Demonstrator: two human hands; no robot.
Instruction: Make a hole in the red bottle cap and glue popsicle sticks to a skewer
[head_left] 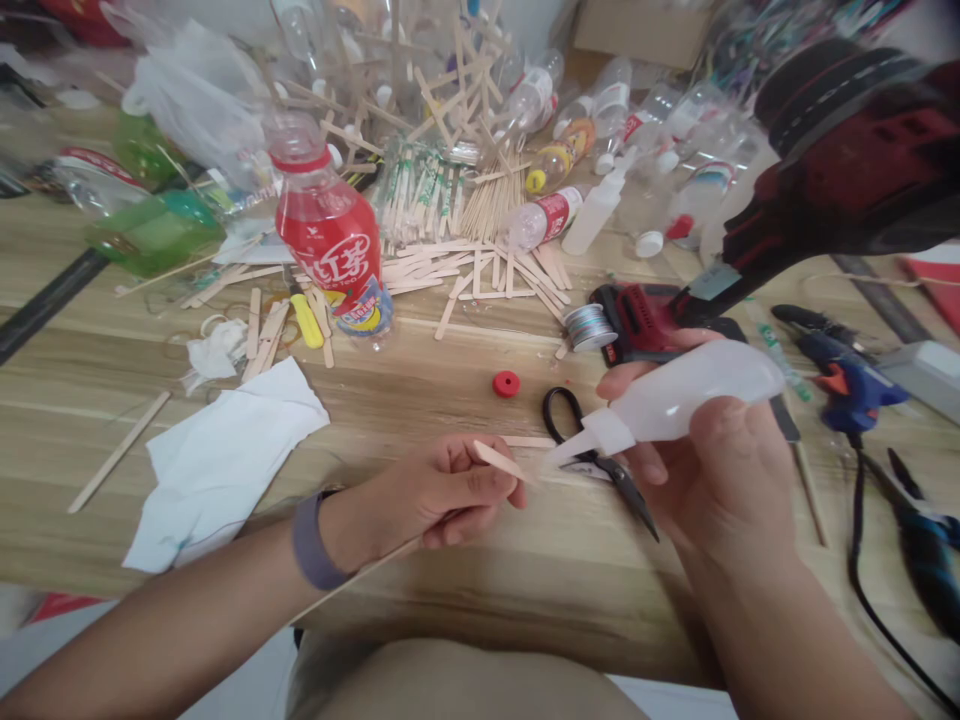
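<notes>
My left hand [442, 490] pinches a flat craft stick [498, 460] between thumb and fingers. A long thin wooden stick [360, 577] runs from beneath that hand back past the wrist; how it meets the craft stick is hidden. My right hand [724, 490] is wrapped around a translucent white squeeze bottle [694, 390], tilted so its narrow nozzle points down-left, close to the craft stick's end. Blur hides whether the tip touches it. Black-handled scissors [630, 492] lie on the table behind the nozzle, and a red ring-shaped piece [506, 383] lies beyond.
A red-labelled drink bottle [330, 235] stands at left behind white paper [225, 465]. Loose craft sticks [420, 266] and plastic bottles crowd the back. On the right are a red-black power tool [847, 160], a wire spool [589, 328], a blue glue gun [855, 385] and pliers [926, 550].
</notes>
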